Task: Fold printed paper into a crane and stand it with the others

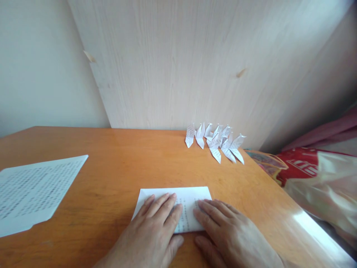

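A folded sheet of printed paper (186, 193) lies flat on the wooden table in front of me, its folded edge toward me. My left hand (153, 230) rests on its left part, fingers stretched out over the paper and thumb off the near edge. On the right part lies my right hand (225, 230), fingers also extended, with its thumb below the near edge. Between the two hands a strip of print shows. The palms hide the sheet's lower corners.
Several folded paper birds (214, 143) stand at the table's back right. Printed sheets (41, 190) lie on the left of the wooden table (111, 167). A pale wooden panel (173, 63) rises behind. Beyond the right edge are a red bag (301, 163) and a cream plastic bag (329, 190).
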`<control>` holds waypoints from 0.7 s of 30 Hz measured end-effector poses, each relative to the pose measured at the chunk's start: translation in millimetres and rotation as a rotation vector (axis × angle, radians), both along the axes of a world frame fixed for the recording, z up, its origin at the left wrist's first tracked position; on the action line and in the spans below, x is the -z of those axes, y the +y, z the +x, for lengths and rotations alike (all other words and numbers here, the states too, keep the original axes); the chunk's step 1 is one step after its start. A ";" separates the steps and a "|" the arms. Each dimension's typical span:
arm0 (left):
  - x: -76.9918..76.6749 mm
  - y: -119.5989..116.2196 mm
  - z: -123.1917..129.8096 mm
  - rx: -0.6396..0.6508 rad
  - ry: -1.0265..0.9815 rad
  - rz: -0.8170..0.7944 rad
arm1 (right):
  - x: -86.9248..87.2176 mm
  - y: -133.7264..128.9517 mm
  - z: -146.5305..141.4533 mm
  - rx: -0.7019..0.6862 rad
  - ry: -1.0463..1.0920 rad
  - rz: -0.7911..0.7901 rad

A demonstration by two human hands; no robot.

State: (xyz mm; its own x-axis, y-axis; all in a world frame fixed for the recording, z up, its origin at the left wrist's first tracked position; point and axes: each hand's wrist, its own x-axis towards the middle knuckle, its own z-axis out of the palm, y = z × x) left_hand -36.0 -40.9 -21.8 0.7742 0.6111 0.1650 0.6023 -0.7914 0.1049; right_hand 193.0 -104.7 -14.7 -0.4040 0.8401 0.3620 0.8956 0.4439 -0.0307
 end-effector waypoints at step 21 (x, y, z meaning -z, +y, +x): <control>2.9 -1.6 0.5 0.004 0.027 -0.035 | 14.4 3.3 8.5 -0.045 -0.084 0.164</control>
State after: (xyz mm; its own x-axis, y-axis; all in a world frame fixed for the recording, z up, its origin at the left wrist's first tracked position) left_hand -35.5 -42.5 -24.7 0.7803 0.6133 0.1223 0.6024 -0.7896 0.1167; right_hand 201.5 -101.4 -29.0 -0.4741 0.7531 0.4561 0.8712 0.4763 0.1190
